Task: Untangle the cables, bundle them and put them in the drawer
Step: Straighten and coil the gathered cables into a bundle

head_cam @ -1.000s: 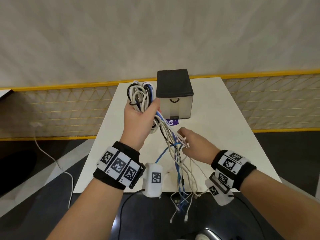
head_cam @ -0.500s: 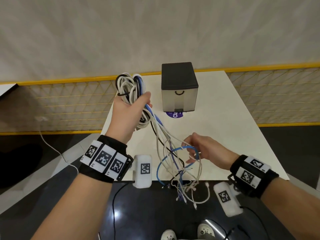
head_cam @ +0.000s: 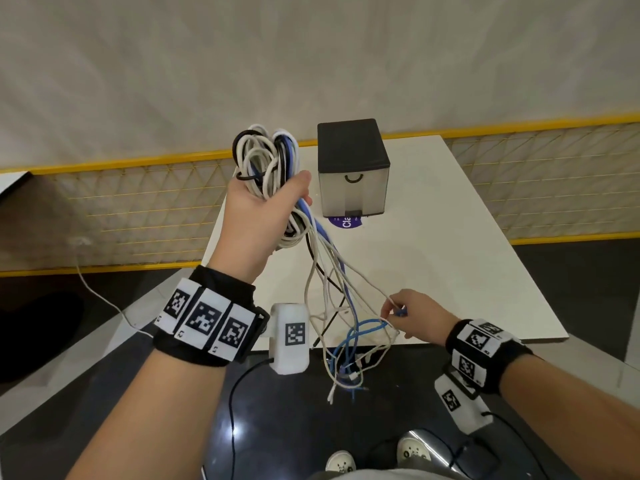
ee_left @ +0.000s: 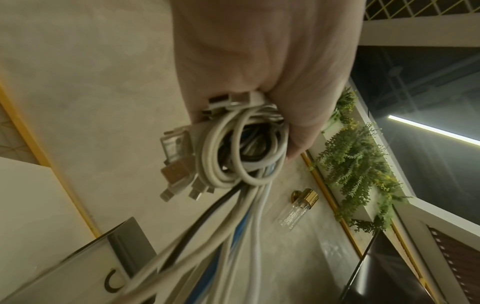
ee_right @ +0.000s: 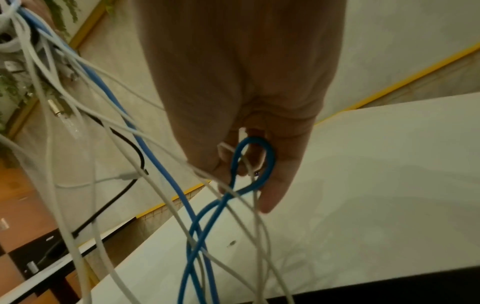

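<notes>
My left hand (head_cam: 263, 199) is raised over the table's left side and grips a coiled bundle of white, black and blue cables (head_cam: 266, 157); the left wrist view shows the loops and several plugs (ee_left: 179, 162) in my fist. Loose cable tails (head_cam: 332, 285) hang from the bundle down past the table's near edge. My right hand (head_cam: 398, 311) is low near that edge and pinches a blue cable loop (ee_right: 255, 162) and thin white strands. The small drawer box (head_cam: 351, 168), black on top with a pale front and a curved handle, stands shut at the back of the table.
The white table (head_cam: 450, 258) has a purple round sticker (head_cam: 344, 221) under the drawer box. A yellow-railed mesh barrier (head_cam: 138, 202) runs behind it. A white cord (head_cam: 100, 299) trails on the dark floor at left. My shoes (head_cam: 341, 464) show below.
My left hand has lifted the bundle higher and to the left. My right hand has slid down the hanging tails toward the near table edge, drawing out the blue loop.
</notes>
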Demonstrator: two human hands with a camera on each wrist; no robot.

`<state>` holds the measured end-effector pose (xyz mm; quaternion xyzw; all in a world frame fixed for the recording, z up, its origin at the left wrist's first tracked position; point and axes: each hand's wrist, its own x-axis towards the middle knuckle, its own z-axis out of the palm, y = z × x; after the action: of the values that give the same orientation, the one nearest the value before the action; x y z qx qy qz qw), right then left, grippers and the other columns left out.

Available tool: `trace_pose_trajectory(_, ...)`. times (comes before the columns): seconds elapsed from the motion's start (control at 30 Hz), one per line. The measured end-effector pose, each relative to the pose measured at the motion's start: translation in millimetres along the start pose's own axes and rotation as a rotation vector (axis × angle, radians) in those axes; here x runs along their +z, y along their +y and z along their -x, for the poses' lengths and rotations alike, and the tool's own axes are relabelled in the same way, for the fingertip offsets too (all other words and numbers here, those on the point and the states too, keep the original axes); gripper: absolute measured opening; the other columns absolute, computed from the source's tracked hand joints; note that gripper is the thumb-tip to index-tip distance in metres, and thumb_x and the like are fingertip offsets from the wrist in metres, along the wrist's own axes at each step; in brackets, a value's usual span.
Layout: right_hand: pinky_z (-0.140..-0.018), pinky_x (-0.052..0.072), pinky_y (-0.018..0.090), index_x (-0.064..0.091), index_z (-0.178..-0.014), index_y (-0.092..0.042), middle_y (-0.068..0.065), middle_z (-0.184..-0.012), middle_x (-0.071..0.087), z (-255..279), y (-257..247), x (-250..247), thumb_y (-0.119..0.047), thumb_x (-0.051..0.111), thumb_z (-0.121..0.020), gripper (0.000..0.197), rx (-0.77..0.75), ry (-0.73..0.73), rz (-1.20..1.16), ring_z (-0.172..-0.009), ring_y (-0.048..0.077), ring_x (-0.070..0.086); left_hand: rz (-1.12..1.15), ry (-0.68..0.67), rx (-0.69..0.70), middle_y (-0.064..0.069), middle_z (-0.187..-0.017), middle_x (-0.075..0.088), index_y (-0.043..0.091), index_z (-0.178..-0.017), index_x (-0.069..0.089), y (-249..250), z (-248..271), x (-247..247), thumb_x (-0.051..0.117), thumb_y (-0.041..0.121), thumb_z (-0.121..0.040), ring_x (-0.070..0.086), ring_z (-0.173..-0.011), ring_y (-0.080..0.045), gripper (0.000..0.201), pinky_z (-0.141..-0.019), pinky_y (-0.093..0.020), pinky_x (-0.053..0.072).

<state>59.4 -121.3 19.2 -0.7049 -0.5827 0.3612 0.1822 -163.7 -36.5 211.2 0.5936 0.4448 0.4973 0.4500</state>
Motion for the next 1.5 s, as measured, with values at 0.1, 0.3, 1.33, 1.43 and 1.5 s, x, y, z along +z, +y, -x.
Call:
trace_pose_trajectory(0.1,-0.050,0.052,0.019,0.063,-0.082,-0.015,0.004,-0.099,0.041,-2,8,1,-0.016,0.061,-0.085,0.004,0.057,0.074,-0.124,-0.077,0.023,0.058,0.011,0.034,0.009,0.004,-0.067,0.071,-0.007,-0.115,0.060,3,0,0,0.071,0.022,-0.088,0.068,-0.067,-0.006,0.041,-0.067,-0.022,0.053)
trace_pose_trajectory(0.3,-0.073,0.047,0.026,0.061,-0.094,-0.020,0.001,-0.076,0.058,5,29,-2,0.008,0.059,-0.076,0.034,-0.029,0.048,-0.267,-0.072,0.014,0.055,0.067,0.083,0.028,0.002,-0.067,0.069,-0.010,-0.119,0.055,10,-4,-7,0.071,0.016,-0.088,0.068,-0.065,-0.010,0.044,-0.064,-0.022,0.054)
trace_pose_trajectory(1.33,-0.081,0.044,0.023,0.063,-0.110,-0.018,-0.003,-0.107,0.054,-7,-58,-54,-0.035,0.062,-0.089,0.027,-0.289,-0.095,0.430,-0.081,0.009,0.051,-0.197,-0.052,0.123,-0.001,-0.075,0.064,-0.005,-0.105,0.061,9,-8,-20,0.066,0.002,-0.089,0.060,-0.056,0.005,0.018,-0.057,-0.006,0.045)
trace_pose_trajectory(1.43,-0.084,0.049,0.035,0.068,-0.094,-0.019,0.001,-0.094,0.063,-3,-44,-53,-0.015,0.050,-0.095,0.018,-0.242,-0.121,0.387,-0.086,0.018,0.061,-0.199,-0.086,0.129,-0.001,-0.079,0.063,0.008,-0.105,0.056,7,-8,-26,0.065,0.000,-0.089,0.061,-0.061,0.002,0.020,-0.062,-0.008,0.047)
trace_pose_trajectory(1.5,-0.083,0.053,0.036,0.062,-0.091,-0.020,-0.005,-0.077,0.065,-1,-45,-54,-0.014,0.046,-0.098,0.018,-0.217,-0.010,0.071,-0.077,0.018,0.066,-0.207,-0.091,0.127,0.000,-0.080,0.063,0.008,-0.109,0.057,4,-8,-27,0.065,-0.001,-0.089,0.061,-0.060,0.002,0.023,-0.061,-0.009,0.046)
